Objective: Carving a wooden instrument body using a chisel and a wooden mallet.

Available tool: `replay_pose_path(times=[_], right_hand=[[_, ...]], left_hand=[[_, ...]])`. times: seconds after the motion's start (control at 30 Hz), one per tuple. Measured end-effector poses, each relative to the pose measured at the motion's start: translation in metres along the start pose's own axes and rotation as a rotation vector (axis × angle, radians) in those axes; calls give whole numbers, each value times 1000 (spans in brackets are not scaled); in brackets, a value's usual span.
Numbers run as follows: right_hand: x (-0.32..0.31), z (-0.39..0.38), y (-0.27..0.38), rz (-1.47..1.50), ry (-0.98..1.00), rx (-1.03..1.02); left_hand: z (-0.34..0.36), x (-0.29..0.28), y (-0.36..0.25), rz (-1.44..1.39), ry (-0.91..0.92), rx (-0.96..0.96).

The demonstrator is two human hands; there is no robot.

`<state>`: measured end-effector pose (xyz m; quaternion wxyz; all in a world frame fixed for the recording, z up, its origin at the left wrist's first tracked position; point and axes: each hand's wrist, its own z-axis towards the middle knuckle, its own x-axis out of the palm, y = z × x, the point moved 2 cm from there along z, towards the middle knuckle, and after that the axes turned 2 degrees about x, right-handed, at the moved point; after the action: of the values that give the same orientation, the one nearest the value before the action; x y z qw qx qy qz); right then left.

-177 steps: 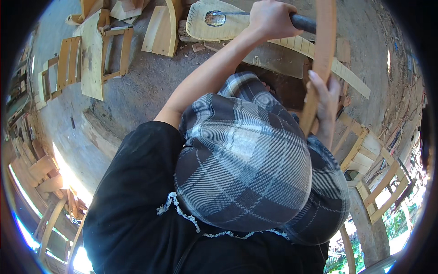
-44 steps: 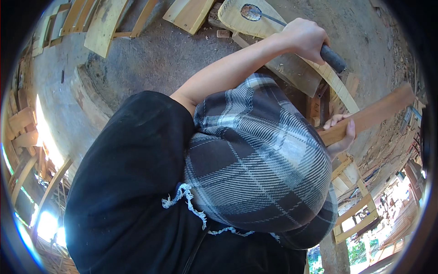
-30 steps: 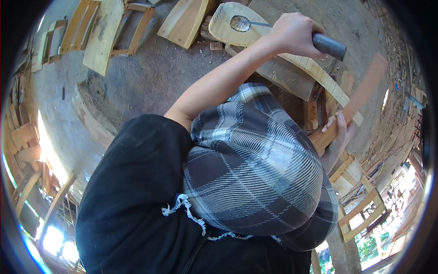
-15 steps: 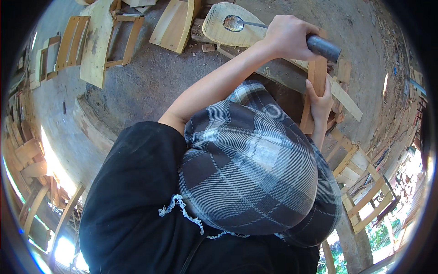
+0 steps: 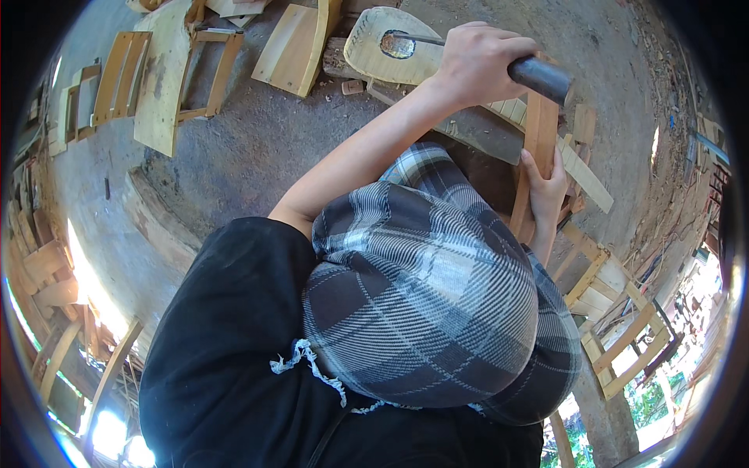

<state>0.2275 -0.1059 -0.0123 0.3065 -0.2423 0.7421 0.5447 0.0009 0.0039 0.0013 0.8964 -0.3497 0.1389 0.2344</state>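
Note:
My left hand (image 5: 482, 64) is closed around a thick dark cylinder (image 5: 540, 78), whose blunt end sticks out past my thumb side above a brown wooden bar (image 5: 538, 125). Lower down, my right hand (image 5: 548, 186) grips the bar with thumb and fingers along its sides. Beyond my left wrist lies a pale rounded wooden board (image 5: 363, 48) with a round hollow (image 5: 398, 45) holding flaky amber residue. A thin dark rod (image 5: 421, 38) runs from the hollow toward my left hand; whether it joins the cylinder is hidden.
Plaid cloth (image 5: 421, 296) covers my lap. Wooden chair parts (image 5: 292, 47) and a long plank (image 5: 160, 93) stand at the far left. A slatted wooden frame (image 5: 624, 343) is at the right, and a pale strip (image 5: 585, 179) lies beside my right hand.
My left hand and the dark cylinder have shifted a little to the left, and less of the thin rod shows. My right hand keeps its grip on the wooden bar.

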Motion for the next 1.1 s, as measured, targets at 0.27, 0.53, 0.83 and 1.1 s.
replay_pose_path(times=[0.27, 0.53, 0.83, 1.1], right_hand=[[2, 0, -13, -8, 26, 14], [4, -3, -2, 15, 68, 29], [4, -1, -7, 12, 85, 14], [5, -1, -12, -11, 60, -2]], left_hand=[[0, -3, 5, 44, -55, -4], [0, -2, 12, -5, -133, 39], [10, -31, 4, -127, -176, -102], [6, -29, 5, -96, -165, -71]])
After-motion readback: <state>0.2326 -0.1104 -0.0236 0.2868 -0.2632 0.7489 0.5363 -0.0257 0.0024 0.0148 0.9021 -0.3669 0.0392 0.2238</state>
